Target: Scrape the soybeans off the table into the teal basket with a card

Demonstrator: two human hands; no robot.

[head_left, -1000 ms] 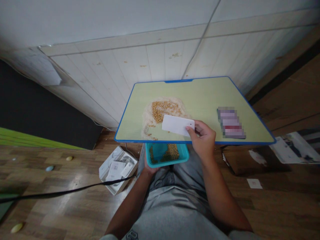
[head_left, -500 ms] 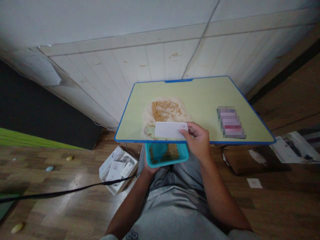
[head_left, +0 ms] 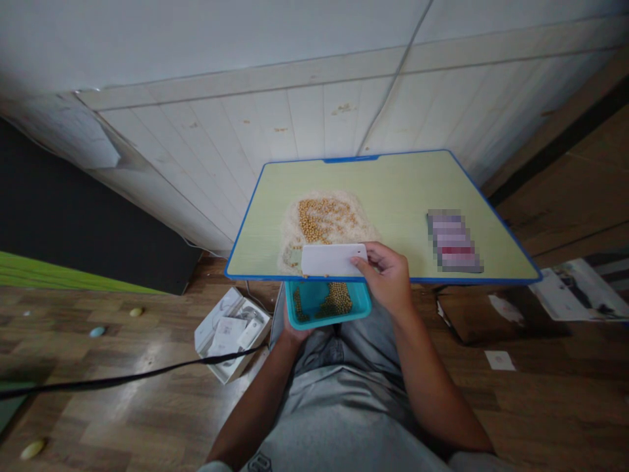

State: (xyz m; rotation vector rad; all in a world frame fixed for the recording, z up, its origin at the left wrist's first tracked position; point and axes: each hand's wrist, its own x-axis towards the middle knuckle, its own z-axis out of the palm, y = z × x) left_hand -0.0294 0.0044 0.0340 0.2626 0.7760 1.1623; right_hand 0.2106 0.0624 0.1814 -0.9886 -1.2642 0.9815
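My right hand (head_left: 388, 270) grips the right end of a flat white rectangular card or scraper (head_left: 329, 259), thumb on top. The card lies low over the near part of the table, close to its front edge. Beyond it spreads a pile of rice (head_left: 361, 226) with yellow soybeans (head_left: 310, 219) mixed through it. Below the table edge, my left hand (head_left: 296, 328) holds a turquoise plastic container (head_left: 363, 313) from the left and underneath; most of its fingers are hidden. Inside the container lie more soybeans (head_left: 339, 299).
The blue-rimmed table (head_left: 403, 190) stands against a panelled wall. A phone-like pixelated object (head_left: 455, 241) lies on its right side. On the floor are an open white box (head_left: 233, 334), a cardboard box (head_left: 472, 318) and a white paper (head_left: 500, 360). A black strap (head_left: 196, 360) crosses at left.
My right hand has drawn the white card slightly toward me and to the left, nearer the table's front edge. The container and my left hand have stayed put.
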